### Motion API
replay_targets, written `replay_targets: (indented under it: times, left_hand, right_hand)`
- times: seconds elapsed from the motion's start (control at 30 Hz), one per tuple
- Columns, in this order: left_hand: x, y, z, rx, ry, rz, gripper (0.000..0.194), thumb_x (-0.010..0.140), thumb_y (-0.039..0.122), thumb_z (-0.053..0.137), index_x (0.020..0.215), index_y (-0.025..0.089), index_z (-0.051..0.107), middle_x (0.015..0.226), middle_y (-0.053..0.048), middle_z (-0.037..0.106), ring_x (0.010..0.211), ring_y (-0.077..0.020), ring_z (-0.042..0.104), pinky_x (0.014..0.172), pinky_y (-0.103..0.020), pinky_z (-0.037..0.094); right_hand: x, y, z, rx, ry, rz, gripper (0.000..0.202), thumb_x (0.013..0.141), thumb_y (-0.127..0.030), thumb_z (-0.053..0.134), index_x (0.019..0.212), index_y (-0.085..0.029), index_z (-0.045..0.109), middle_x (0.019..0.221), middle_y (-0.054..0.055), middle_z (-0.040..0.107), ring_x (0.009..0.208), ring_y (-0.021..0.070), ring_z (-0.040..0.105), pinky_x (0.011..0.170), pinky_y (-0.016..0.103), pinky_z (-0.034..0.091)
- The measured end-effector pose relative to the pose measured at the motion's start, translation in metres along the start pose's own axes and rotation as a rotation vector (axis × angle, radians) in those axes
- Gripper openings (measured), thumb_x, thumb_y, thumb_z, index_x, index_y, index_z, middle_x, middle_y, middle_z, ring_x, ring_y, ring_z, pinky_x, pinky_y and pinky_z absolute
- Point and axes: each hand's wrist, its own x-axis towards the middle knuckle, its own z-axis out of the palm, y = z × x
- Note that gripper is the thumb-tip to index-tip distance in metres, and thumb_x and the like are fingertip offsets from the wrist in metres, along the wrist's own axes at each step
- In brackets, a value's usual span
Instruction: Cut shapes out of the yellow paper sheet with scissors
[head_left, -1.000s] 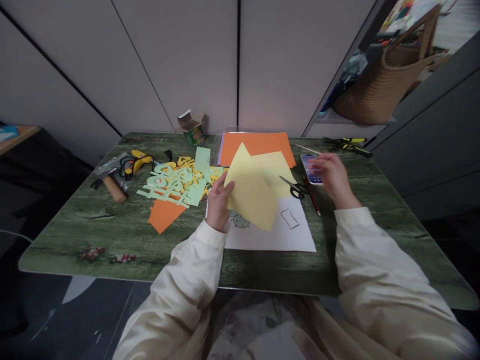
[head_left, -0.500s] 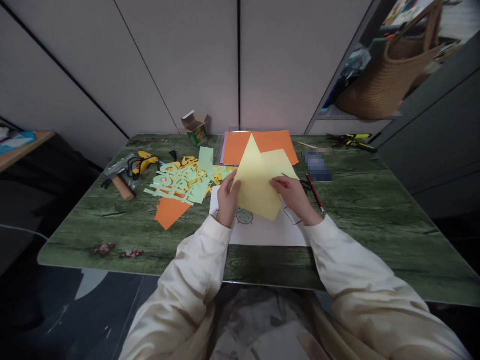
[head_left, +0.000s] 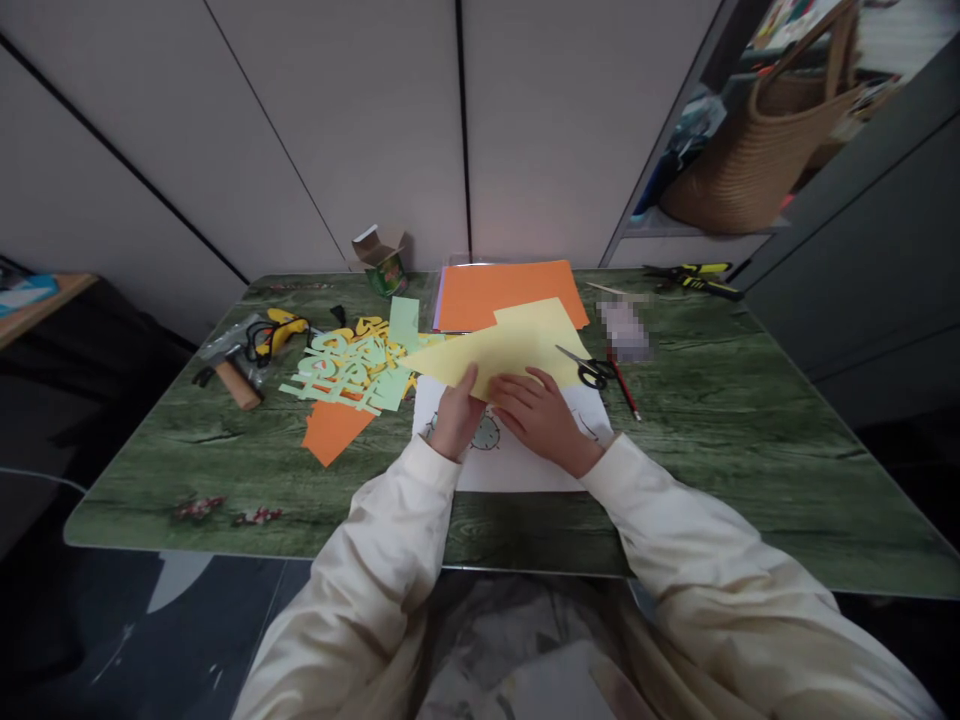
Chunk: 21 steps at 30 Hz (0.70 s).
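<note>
My left hand (head_left: 457, 415) is closed on a pale yellow sheet of paper (head_left: 457, 355), the thumb on top near its lower edge. The sheet is folded to a long point that reaches left. My right hand (head_left: 544, 418) lies along the same lower edge, fingers stretched out and slightly apart; its thumb is hidden. Behind the held sheet lies another pale yellow sheet (head_left: 540, 315). White paper (head_left: 536, 475) with a drawn green, spiky round shape is under my hands. Black-handled scissors (head_left: 589, 368) rest just right of the yellow paper.
Green and yellow paper cutouts (head_left: 349, 365) are heaped left, over an orange scrap (head_left: 330, 430). A hammer (head_left: 238, 385), a yellow tool (head_left: 285, 328) and a small open box (head_left: 386, 275) stand beyond. Orange sheets (head_left: 510, 285) lie behind; a red pencil (head_left: 626, 390) and pliers (head_left: 697, 280) are right.
The held yellow paper has turned, its point swinging from the far side to the left. My right hand has released its pinch and moved left towards my left hand, uncovering the scissors.
</note>
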Motion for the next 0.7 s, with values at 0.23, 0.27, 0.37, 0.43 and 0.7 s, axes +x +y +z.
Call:
replay_targets:
  times: [0.23,0.27,0.37,0.43,0.7]
  left_hand:
    - [0.005,0.015,-0.027,0.13,-0.192,-0.219,0.043,0.071,0.031,0.069,0.11,0.014,0.062,0.112,-0.013,0.064,0.105,-0.0272,0.059,0.093,-0.041,0.044]
    - [0.005,0.016,-0.03,0.166,-0.225,-0.278,0.043,0.071,0.031,0.07,0.109,0.014,0.063,0.109,-0.014,0.065,0.103,-0.0276,0.06,0.091,-0.042,0.045]
    - [0.006,0.017,-0.034,0.259,-0.321,-0.377,0.042,0.07,0.03,0.071,0.107,0.013,0.064,0.107,-0.016,0.066,0.097,-0.0282,0.062,0.083,-0.041,0.049]
    - [0.008,0.016,-0.035,0.301,-0.368,-0.343,0.042,0.069,0.031,0.071,0.107,0.013,0.065,0.105,-0.016,0.067,0.092,-0.0272,0.064,0.079,-0.038,0.05]
    - [0.02,0.014,-0.041,0.485,-0.194,-0.059,0.031,0.067,0.036,0.07,0.09,0.015,0.069,0.078,-0.007,0.07,0.064,-0.0175,0.064,0.058,-0.027,0.047]
  right_hand:
    - [0.004,0.014,-0.015,0.156,0.227,0.347,0.045,0.081,-0.035,0.056,0.125,-0.03,0.048,0.132,0.004,0.05,0.122,0.0286,0.043,0.1,0.051,0.033]
    - [0.004,0.018,-0.016,0.246,0.192,0.411,0.045,0.08,-0.037,0.058,0.123,-0.029,0.05,0.126,0.005,0.056,0.115,0.0288,0.05,0.095,0.05,0.038]
    - [0.0,0.034,-0.013,0.605,-0.041,0.584,0.026,0.077,-0.044,0.058,0.096,-0.026,0.063,0.088,0.002,0.068,0.08,0.024,0.063,0.067,0.038,0.049]
    - [-0.002,0.044,-0.01,0.799,-0.078,0.688,0.023,0.075,-0.045,0.059,0.076,-0.023,0.064,0.072,0.0,0.067,0.066,0.0202,0.061,0.055,0.032,0.046]
    - [0.004,0.06,-0.015,0.908,0.029,0.709,0.019,0.071,-0.041,0.063,0.074,-0.023,0.061,0.074,0.0,0.066,0.068,0.0181,0.061,0.059,0.031,0.047]
